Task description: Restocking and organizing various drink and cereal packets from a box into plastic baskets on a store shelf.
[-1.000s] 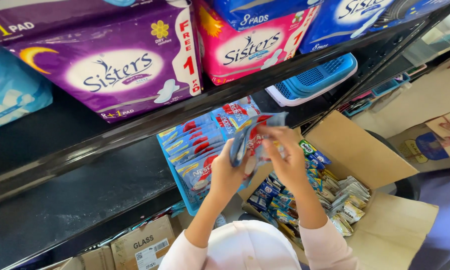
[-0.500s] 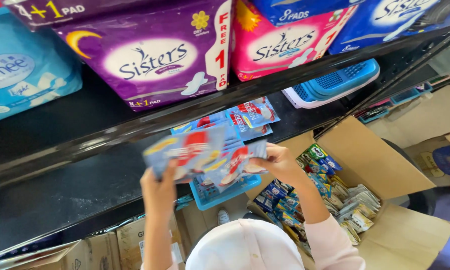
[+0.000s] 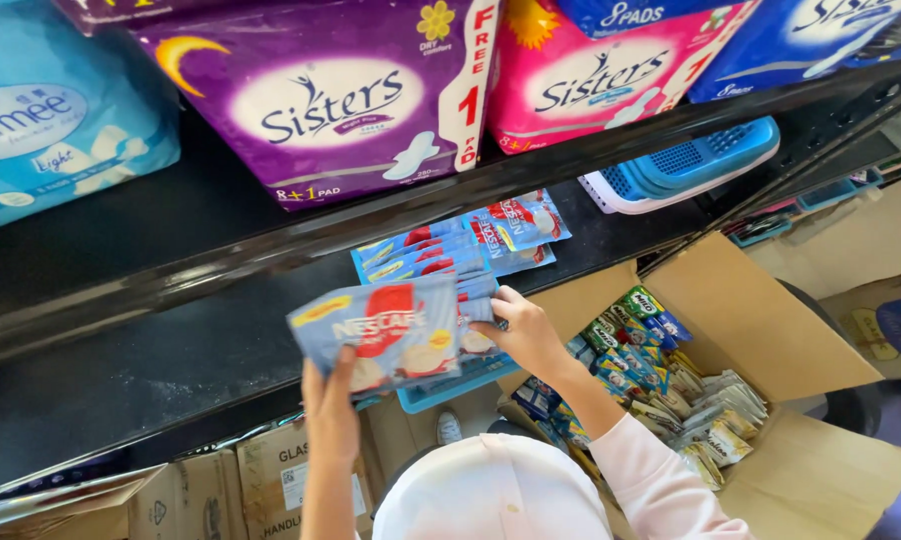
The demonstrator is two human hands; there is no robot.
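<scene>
Nearest us, a white cap (image 3: 496, 490) fills the bottom edge. Our left hand (image 3: 331, 415) is clamped on a blue sachet pack (image 3: 381, 335), held up above the black shelf (image 3: 171, 370). Our right hand (image 3: 526, 335) grips more sachets (image 3: 476, 310) over the blue basket (image 3: 451, 390). Beyond, an open cardboard box (image 3: 761, 320) holds mixed packets; purple and pink packages (image 3: 341, 95) sit on the upper shelf.

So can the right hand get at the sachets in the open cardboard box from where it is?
Probably yes: the right hand is at the blue tray, the cardboard box stands open just beside it, and nothing covers its sachets.
</scene>
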